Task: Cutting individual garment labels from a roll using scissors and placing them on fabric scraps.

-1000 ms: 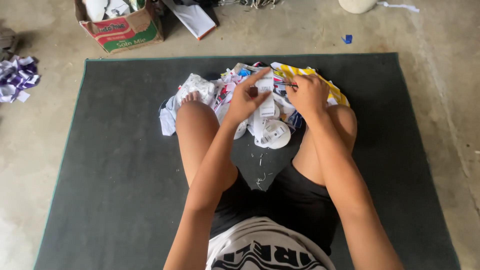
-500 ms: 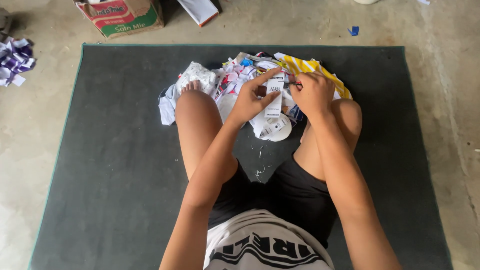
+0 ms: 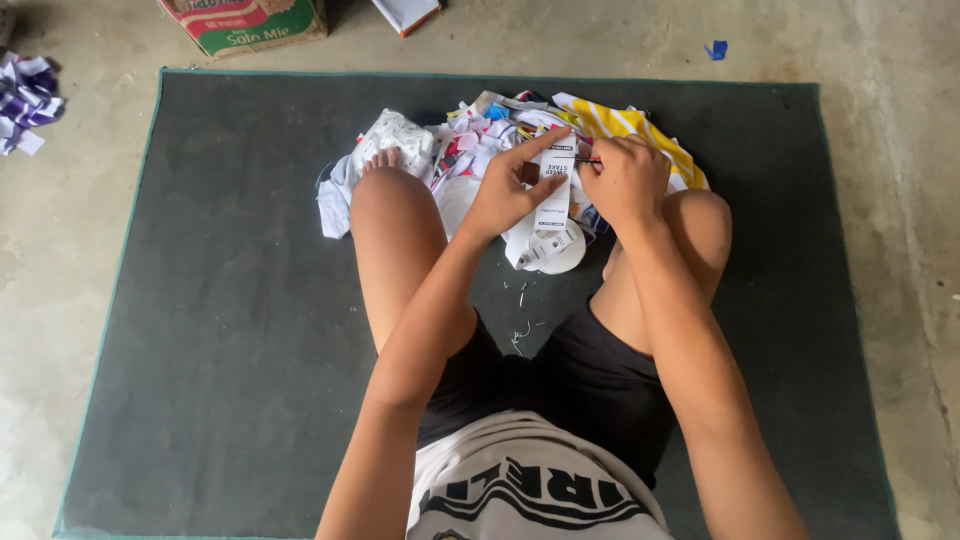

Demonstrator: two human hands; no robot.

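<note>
I sit on a dark grey mat (image 3: 230,330) with my knees apart. My left hand (image 3: 505,195) pinches a white printed label strip (image 3: 553,200) that hangs down in a loop. My right hand (image 3: 625,180) is closed on a small thin tool (image 3: 588,160) whose tip touches the top of the strip; what kind of tool it is I cannot tell. Just beyond both hands lies a pile of coloured paper and fabric scraps (image 3: 480,135), with a yellow striped piece (image 3: 625,125) at its right.
A cardboard box (image 3: 250,22) stands past the mat's far left edge. Purple and white scraps (image 3: 28,100) lie on the concrete floor at the left. A small blue scrap (image 3: 716,49) lies on the floor beyond the mat. Tiny bits (image 3: 522,320) lie between my legs.
Both hands lifted slightly off the pile and drew together. The label strip now hangs upright from my left fingers, with my right hand meeting it at the top.
</note>
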